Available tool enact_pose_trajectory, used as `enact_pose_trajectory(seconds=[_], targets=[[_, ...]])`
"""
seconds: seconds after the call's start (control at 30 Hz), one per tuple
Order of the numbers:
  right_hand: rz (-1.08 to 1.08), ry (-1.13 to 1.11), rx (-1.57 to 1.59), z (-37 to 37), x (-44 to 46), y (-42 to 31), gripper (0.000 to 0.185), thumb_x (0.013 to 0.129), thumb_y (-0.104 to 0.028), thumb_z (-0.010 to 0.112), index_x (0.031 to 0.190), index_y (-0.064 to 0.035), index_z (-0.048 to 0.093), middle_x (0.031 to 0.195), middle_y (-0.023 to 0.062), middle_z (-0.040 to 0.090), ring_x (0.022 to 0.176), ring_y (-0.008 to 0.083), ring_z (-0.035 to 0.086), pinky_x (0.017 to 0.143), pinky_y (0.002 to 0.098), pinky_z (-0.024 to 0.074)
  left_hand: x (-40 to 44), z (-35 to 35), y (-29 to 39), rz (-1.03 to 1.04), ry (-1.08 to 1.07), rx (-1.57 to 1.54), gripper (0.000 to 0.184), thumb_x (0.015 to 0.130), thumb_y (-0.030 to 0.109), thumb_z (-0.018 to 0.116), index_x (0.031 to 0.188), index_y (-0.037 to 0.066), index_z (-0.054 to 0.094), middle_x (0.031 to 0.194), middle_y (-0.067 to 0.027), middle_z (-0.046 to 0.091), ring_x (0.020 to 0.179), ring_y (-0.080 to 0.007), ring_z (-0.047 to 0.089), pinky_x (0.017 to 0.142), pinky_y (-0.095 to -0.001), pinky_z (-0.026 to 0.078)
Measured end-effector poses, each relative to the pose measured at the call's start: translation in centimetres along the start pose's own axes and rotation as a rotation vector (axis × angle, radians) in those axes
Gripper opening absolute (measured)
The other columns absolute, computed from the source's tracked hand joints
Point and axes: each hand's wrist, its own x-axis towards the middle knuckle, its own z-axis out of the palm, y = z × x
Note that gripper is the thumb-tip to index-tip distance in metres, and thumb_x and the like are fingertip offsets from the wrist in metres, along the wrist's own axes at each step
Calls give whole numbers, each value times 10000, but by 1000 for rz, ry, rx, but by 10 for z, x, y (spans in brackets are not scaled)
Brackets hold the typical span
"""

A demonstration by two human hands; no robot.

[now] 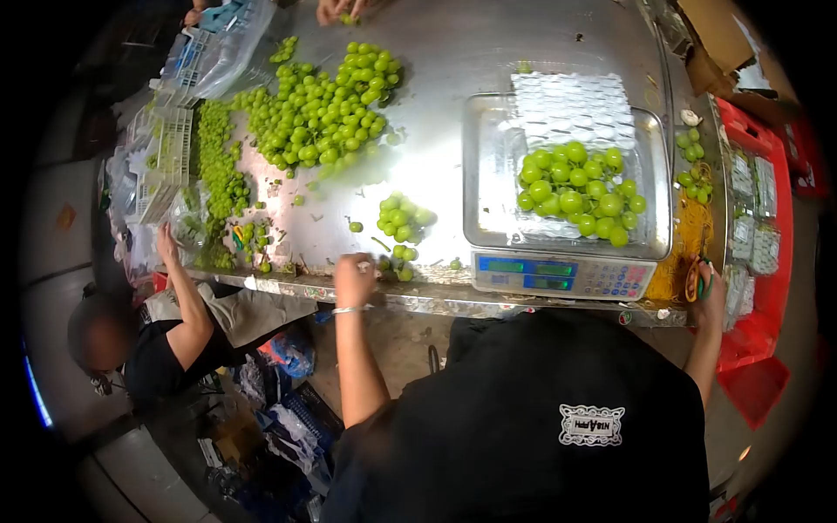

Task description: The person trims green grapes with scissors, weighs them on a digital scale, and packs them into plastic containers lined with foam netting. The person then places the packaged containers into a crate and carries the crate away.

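My left hand (355,281), with a bracelet at the wrist, is at the table's front edge with its fingers curled. Right beside it lie a few loose green grapes (403,253) and a small grape cluster (397,218); what the fingers hold, if anything, is hidden. At the right edge of the table, my right hand (711,305) is closed on green-handled scissors (707,281). Between my hands stands a digital scale (558,275), its display lit. On its metal pan sits a clear tray with a bunch of green grapes (580,192) and white foam netting (575,109).
A large heap of grapes (323,122) covers the left part of the metal table (436,78). A co-worker (187,322) reaches toward plastic baskets (170,148) at left; another person's hand (342,10) is at the far edge. A red crate (754,336) at right holds packed trays.
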Motion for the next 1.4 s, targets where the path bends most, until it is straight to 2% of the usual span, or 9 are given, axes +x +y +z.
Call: enact_pose_trajectory(seconds=[0.17,0.3,0.43,0.53,0.67,0.77,1.07,1.23,1.4], targets=[[-37,-144,51,9,6,-5,292,849,-235,539,1023,-1,552,665,7,516,548,62,476,447,186,361,-11,17,46,-22,-144,366,259,629,289,684,775,76,662,850,-131,573,827,-310,556,736,-382,446],[-88,-135,-80,8,2,-6,276,859,-200,523,1042,6,541,698,5,524,564,62,487,453,186,373,-15,-14,63,-12,-235,-284,198,647,125,687,678,-17,553,750,-115,528,710,-225,522,671,-311,424],[-314,-83,-54,27,-28,-25,283,881,-189,465,1120,-40,495,778,46,538,648,120,514,552,231,416,-19,-45,113,270,-225,-499,114,720,32,617,759,-51,549,789,-100,518,734,-200,501,672,-289,418],[-422,-620,335,64,-75,-56,518,841,-426,460,1179,-35,426,943,131,495,657,175,512,577,269,410,-23,-60,175,393,-195,-749,84,744,-16,576,813,-63,562,820,-95,525,754,-193,506,683,-266,419],[-138,-1105,333,119,-135,-97,403,881,-349,417,1110,-20,455,913,165,520,634,186,522,578,274,437,-24,-62,251,669,-54,-773,118,717,-43,592,835,-40,586,865,-104,566,761,-168,554,663,-222,437],[-94,-1166,116,135,-126,-94,303,906,-281,420,958,-1,523,720,101,538,549,132,505,501,220,414,-27,-63,279,787,-71,-758,122,709,-101,599,827,-74,583,906,-100,568,738,-116,566,643,-204,474],[-148,-959,-65,146,-122,-103,233,845,-233,556,759,-22,507,555,-28,445,485,39,430,433,188,334,-15,-57,295,831,-71,-748,155,640,-38,677,768,-33,588,869,-78,556,761,-157,532,668,-243,437],[-254,-835,-117,140,-108,-84,187,843,-204,551,820,-19,545,570,-21,464,497,42,436,405,205,321,3,-42,281,803,84,-634,164,638,-12,687,764,-34,584,870,-62,490,826,-159,480,710,-251,405],[-390,-418,376,71,-94,-68,261,835,-228,542,949,6,559,570,3,461,484,48,434,387,201,310,0,-53,168,325,84,-725,113,670,20,659,758,-8,594,891,-59,491,824,-166,487,679,-259,402]])
